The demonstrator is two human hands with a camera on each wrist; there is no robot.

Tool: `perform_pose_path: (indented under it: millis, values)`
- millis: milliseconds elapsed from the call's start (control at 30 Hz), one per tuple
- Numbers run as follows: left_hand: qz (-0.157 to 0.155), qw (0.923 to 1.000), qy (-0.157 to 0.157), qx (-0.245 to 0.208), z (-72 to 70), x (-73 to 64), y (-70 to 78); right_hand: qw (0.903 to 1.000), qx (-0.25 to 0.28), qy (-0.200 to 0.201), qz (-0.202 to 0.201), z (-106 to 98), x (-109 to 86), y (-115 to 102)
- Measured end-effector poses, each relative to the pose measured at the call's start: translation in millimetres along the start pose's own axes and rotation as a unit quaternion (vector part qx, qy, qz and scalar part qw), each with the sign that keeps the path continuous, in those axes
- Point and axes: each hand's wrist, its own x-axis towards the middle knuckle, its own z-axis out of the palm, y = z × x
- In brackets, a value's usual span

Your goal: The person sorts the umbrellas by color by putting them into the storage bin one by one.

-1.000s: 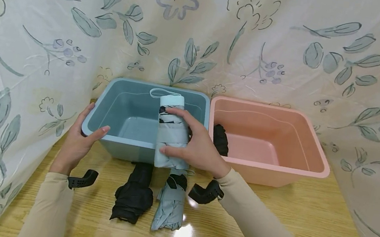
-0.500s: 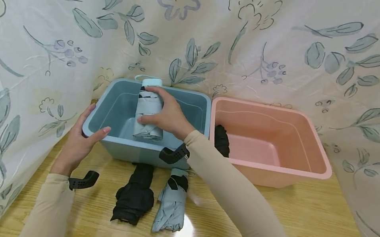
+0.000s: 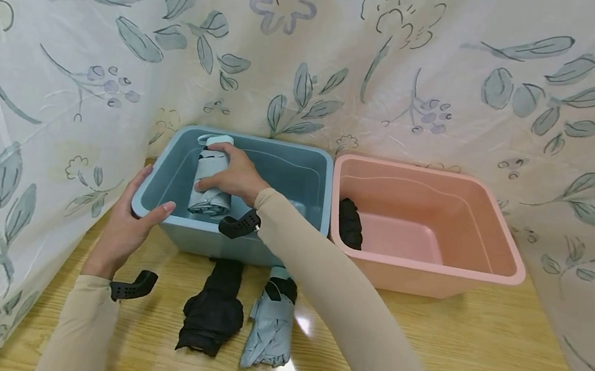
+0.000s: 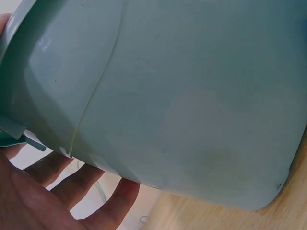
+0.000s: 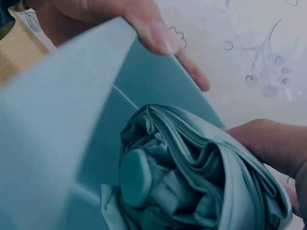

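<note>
My right hand (image 3: 237, 174) grips a folded light-blue umbrella (image 3: 211, 199) inside the left part of the blue bin (image 3: 183, 236). The umbrella's capped end and wrist strap point toward the back. In the right wrist view, the folded umbrella's (image 5: 201, 163) fabric end and a round tip show close to the bin wall. My left hand (image 3: 125, 228) holds the bin's front left corner, thumb over the rim. Its fingers (image 4: 79, 184) lie along the outer wall in the left wrist view. A black folded umbrella (image 3: 212, 321) and a grey-blue folded umbrella (image 3: 272, 326) lie before the bin.
A pink bin (image 3: 433, 267) stands against the blue bin's right side, with a black folded bundle (image 3: 350, 224) along its left inner wall. Floral fabric (image 3: 316, 44) hangs behind and at the sides. Both bins stand on a wooden table (image 3: 505, 363).
My right hand has carried the light-blue umbrella leftward from above the blue bin's front rim, then down into its left part. My left hand has kept its hold on the corner.
</note>
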Motion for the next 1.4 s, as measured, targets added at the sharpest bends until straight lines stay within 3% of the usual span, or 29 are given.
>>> perform_pose_path:
  millis: [867,1100,1400]
  values:
    - [0.005,0.9998,0.001,-0.017,3.3,1.8,-1.1,0.9962,-0.015,0.009,0.085,27.0,36.8,6.3]
    - [0.012,0.9997,-0.001,-0.023,2.3,3.2,-4.1,0.9954,-0.04,0.004,0.087,38.1,45.6,6.8]
    - [0.022,0.9993,-0.003,-0.03,-2.7,2.6,-6.9,0.9961,-0.036,-0.033,0.073,45.5,47.1,9.5]
